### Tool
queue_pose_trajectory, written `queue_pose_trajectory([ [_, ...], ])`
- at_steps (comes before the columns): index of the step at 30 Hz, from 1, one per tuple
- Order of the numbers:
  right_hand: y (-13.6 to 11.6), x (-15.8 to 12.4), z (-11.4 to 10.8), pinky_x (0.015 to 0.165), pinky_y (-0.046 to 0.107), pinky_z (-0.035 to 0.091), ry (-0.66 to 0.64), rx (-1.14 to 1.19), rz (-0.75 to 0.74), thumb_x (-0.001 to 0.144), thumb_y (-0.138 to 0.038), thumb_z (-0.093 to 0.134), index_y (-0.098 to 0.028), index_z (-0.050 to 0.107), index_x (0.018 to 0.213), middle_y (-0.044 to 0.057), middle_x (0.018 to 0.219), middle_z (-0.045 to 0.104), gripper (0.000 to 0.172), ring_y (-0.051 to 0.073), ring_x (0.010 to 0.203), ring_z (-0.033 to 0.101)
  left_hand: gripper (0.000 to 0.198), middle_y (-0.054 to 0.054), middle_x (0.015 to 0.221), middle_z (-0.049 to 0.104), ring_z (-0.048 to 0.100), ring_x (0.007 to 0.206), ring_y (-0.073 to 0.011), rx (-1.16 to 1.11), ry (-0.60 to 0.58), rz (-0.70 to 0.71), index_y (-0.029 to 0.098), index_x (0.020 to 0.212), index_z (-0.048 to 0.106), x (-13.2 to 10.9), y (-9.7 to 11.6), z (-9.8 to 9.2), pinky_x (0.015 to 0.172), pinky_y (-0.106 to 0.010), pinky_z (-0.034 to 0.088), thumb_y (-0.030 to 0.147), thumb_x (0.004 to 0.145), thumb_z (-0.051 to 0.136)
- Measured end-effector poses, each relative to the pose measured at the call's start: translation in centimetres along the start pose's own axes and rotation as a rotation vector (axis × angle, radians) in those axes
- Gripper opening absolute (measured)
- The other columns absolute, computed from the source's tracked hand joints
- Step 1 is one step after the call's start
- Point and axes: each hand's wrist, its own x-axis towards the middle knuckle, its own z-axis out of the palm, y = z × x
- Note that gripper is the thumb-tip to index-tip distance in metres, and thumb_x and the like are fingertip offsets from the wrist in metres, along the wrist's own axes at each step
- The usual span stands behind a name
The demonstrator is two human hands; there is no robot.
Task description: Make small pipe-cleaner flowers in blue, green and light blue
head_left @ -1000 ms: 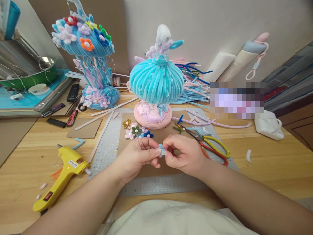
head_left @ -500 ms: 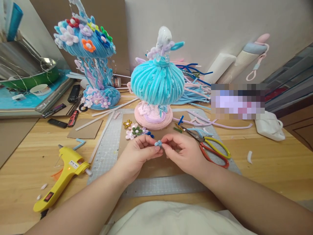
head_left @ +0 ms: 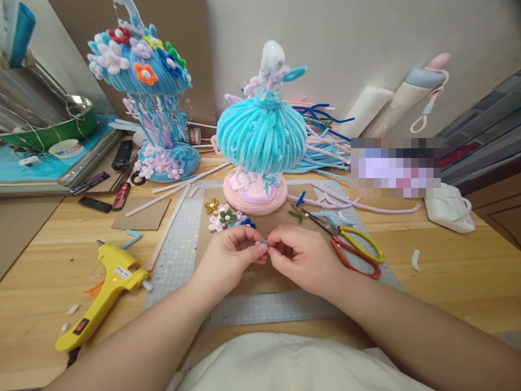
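Between my two hands is a small light-blue pipe-cleaner flower [head_left: 261, 244], mostly covered by fingertips. My left hand [head_left: 230, 258] pinches it between thumb and forefinger, and my right hand [head_left: 303, 258] grips its other side with closed fingertips. Just beyond my left hand lie several finished pipe-cleaner flowers [head_left: 228, 218] in pink, green, gold and blue. Behind them stands a turquoise domed pipe-cleaner lamp [head_left: 260, 136] on a round pink base [head_left: 255, 202]. Scissors [head_left: 358, 255] with red and yellow handles rest beside my right hand.
A yellow hot glue gun [head_left: 108, 293] lies at the left. A blue flower-covered jellyfish lamp [head_left: 142, 70] stands at the back left. Loose pipe cleaners [head_left: 321, 155] are heaped behind the turquoise dome. Under my hands are cardboard [head_left: 248, 285] and a cutting mat [head_left: 277, 308].
My fingers have closed further over the blue flower, so less of it shows. Both hands stay in nearly the same place.
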Motion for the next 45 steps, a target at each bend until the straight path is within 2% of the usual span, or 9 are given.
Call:
queue_pose_trajectory([
  [5,-0.2,0.2,0.2,0.047,0.018,0.036,-0.023,0.271,0.112,0.075,-0.012,0.050,-0.017,0.055,0.067,-0.003,0.060,0.053,0.012,0.008,0.053,0.047,0.016,0.002,0.064,0.062,0.060,0.058,-0.0085,-0.127,-0.039,-0.006,0.013,0.072,0.062,0.0,0.0,0.2,0.063,-0.021,0.051,0.021,0.066,0.075],
  [13,-0.2,0.3,0.5,0.043,0.017,0.034,-0.023,0.499,0.294,0.072,-0.014,0.054,-0.017,0.053,0.067,-0.005,0.056,0.049,0.005,0.006,0.045,0.044,0.013,0.001,0.065,0.064,0.062,0.060,-0.0078,-0.391,-0.057,-0.208,0.013,0.074,0.060,0.0,0.0,0.2,0.066,-0.020,0.054,0.014,0.068,0.072],
  [16,-0.2,0.6,0.7,0.039,0.016,0.028,-0.035,0.738,0.452,0.071,-0.016,0.056,-0.016,0.053,0.068,-0.006,0.053,0.051,0.004,0.004,0.040,0.042,0.013,0.001,0.063,0.064,0.061,0.059,-0.0080,-0.352,-0.047,-0.160,0.014,0.073,0.059,0.0,0.0,0.3,0.064,-0.020,0.053,0.016,0.069,0.072],
  [19,0.0,0.7,0.9,0.036,0.015,0.020,-0.058,1.013,0.627,0.068,-0.017,0.057,-0.015,0.050,0.068,-0.004,0.051,0.055,0.007,0.002,0.035,0.035,0.015,0.000,0.059,0.064,0.060,0.058,-0.0083,-0.208,-0.020,-0.023,0.013,0.072,0.059,0.0,-0.2,0.5,0.061,-0.018,0.050,0.019,0.069,0.073],
  [22,0.3,0.8,1.1,0.034,0.015,0.018,-0.080,1.136,0.699,0.068,-0.018,0.060,-0.015,0.049,0.069,-0.002,0.052,0.057,0.011,0.001,0.033,0.033,0.016,0.000,0.061,0.065,0.061,0.058,-0.0084,-0.123,0.008,0.043,0.012,0.074,0.060,0.1,-0.2,0.6,0.062,-0.019,0.050,0.019,0.067,0.074],
  [27,0.5,0.7,0.8,0.035,0.014,0.027,-0.077,1.057,0.552,0.075,-0.025,0.062,-0.016,0.052,0.076,-0.005,0.055,0.053,0.013,0.003,0.037,0.042,0.012,-0.001,0.067,0.066,0.063,0.062,-0.0078,-0.277,-0.030,-0.131,0.012,0.080,0.061,0.2,0.2,0.0,0.067,-0.019,0.055,0.012,0.071,0.070],
  [33,0.5,0.2,0.5,0.044,0.017,0.043,-0.022,0.663,0.229,0.080,-0.016,0.055,-0.017,0.054,0.082,-0.005,0.061,0.053,0.003,0.006,0.046,0.052,0.007,-0.001,0.064,0.063,0.061,0.056,-0.0058,-0.405,-0.080,-0.263,0.009,0.078,0.063,0.0,0.7,-0.4,0.059,-0.016,0.057,0.003,0.077,0.059],
  [36,0.6,-0.2,0.5,0.050,0.018,0.047,0.013,0.528,0.123,0.080,-0.013,0.055,-0.018,0.056,0.088,-0.003,0.068,0.055,0.010,0.007,0.054,0.055,0.010,-0.002,0.064,0.063,0.061,0.056,-0.0055,-0.464,-0.109,-0.285,0.008,0.078,0.064,-0.1,0.9,-0.3,0.058,-0.015,0.057,0.003,0.080,0.055],
  [45,0.5,-0.2,0.6,0.047,0.019,0.050,0.033,0.548,0.194,0.079,-0.023,0.062,-0.017,0.058,0.087,-0.002,0.065,0.059,0.011,0.008,0.049,0.057,0.012,-0.001,0.064,0.062,0.061,0.056,-0.0059,-0.486,-0.127,-0.282,0.010,0.079,0.063,-0.1,0.7,-0.5,0.057,-0.016,0.057,0.002,0.079,0.056],
])
